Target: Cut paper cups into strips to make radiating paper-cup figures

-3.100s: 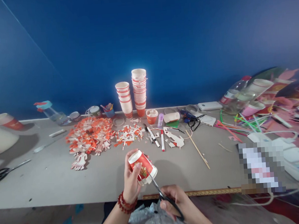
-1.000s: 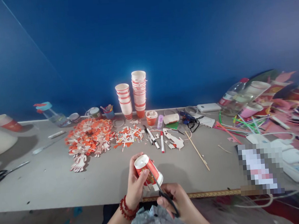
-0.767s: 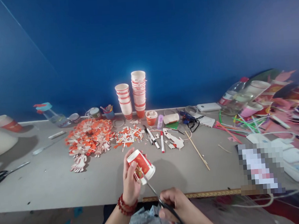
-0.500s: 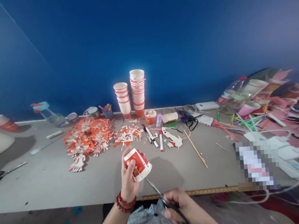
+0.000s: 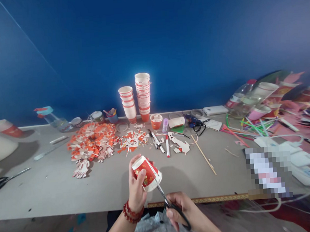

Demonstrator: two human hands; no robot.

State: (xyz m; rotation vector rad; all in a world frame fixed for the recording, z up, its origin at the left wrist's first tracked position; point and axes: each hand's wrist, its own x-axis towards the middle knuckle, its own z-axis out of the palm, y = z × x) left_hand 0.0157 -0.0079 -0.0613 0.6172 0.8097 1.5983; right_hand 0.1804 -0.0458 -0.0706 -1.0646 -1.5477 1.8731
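My left hand (image 5: 137, 188) is wrapped round a red and white paper cup (image 5: 147, 172), tilted on its side above the table's front part. My right hand (image 5: 180, 208) grips the black handles of a pair of scissors (image 5: 162, 192). The scissors' blades point up and left, and their tips overlap the cup's lower edge; whether they cut into it I cannot tell. Behind my hands lie a heap of orange and white paper cutouts (image 5: 91, 141) and a scatter of paper scraps (image 5: 132, 138).
Two stacks of paper cups (image 5: 143, 95) stand against the blue wall. Markers (image 5: 167, 147), a wooden stick (image 5: 204, 155) and a glue gun (image 5: 195, 122) lie behind my hands. Other scissors (image 5: 5, 179) are at far left. A blurred-out phone (image 5: 266, 171) and a power strip (image 5: 307, 172) sit at right.
My left hand has shifted slightly right with the cup, which has turned a little. The scissors' blades now overlap the cup instead of lying just below it, standing steeper.
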